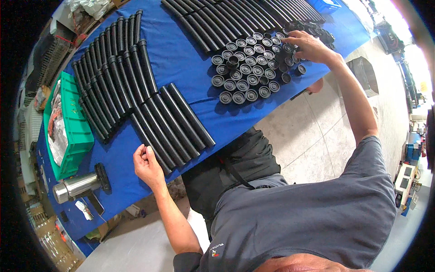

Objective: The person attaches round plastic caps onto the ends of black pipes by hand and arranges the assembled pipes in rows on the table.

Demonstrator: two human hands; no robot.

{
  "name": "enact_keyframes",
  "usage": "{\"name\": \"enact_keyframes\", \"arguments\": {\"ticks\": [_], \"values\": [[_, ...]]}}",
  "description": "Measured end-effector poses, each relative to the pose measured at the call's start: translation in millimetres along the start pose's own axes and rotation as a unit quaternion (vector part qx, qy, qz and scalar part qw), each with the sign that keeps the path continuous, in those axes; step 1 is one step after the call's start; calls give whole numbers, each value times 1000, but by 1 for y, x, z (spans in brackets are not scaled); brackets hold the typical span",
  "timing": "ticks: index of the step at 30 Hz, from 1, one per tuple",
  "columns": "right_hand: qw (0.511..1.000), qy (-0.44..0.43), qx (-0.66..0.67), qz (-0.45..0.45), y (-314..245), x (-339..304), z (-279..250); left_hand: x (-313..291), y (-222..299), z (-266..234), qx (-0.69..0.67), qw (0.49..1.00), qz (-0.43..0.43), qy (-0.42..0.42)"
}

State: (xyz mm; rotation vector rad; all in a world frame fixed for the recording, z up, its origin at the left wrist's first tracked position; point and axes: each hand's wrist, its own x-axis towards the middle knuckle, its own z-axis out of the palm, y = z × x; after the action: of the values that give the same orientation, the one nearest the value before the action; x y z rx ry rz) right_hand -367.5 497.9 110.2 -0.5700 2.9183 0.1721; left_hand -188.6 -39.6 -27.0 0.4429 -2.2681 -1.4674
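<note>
My right hand (310, 47) reaches over a cluster of black round caps (245, 69) at the table's right side. Its fingers are apart and stretched over the caps, touching or just above them; none is plainly gripped. My left hand (148, 167) is beside the lower end of a row of black tubes (167, 129). Its fingers are curled in with the tips together, and whatever they may hold is hidden. Most caps stand close together with their ringed faces up; a few are tipped or turned over. More black tubes (106, 75) lie in overlapping rows at the left.
A blue cloth (179, 68) covers the table. Long black tubes (226, 20) fill its far side. At the left stand a green crate (78, 136) with plastic-wrapped contents and a steel cylinder (74, 188) with a black end. A blue bin (326, 5) is at the far right.
</note>
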Motion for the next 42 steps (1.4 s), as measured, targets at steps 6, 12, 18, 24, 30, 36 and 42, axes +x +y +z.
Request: {"name": "enact_keyframes", "arguments": {"ticks": [6, 12, 18, 24, 30, 36, 42], "values": [[1000, 28, 4, -14, 2, 0, 5, 0, 1, 2, 4, 1000, -1, 3], [997, 44, 7, -56, 11, 6, 20, -1, -2, 0, -2, 1000, -9, 3], [997, 23, 22, -67, 19, 10, 26, 0, 3, 2, 8, 1000, 14, 16], [993, 40, 53, -94, 11, 9, 20, -1, 4, 2, 4, 1000, 3, 10], [996, 10, 45, -80, 10, 13, 16, 0, -1, 0, 19, 1000, -2, 1], [977, 123, 94, -146, -31, 35, 2, 0, 8, 1, 37, 999, 12, 6], [967, 146, 123, -166, -87, 84, 6, 0, -1, 2, 16, 1000, 7, 15]]}}
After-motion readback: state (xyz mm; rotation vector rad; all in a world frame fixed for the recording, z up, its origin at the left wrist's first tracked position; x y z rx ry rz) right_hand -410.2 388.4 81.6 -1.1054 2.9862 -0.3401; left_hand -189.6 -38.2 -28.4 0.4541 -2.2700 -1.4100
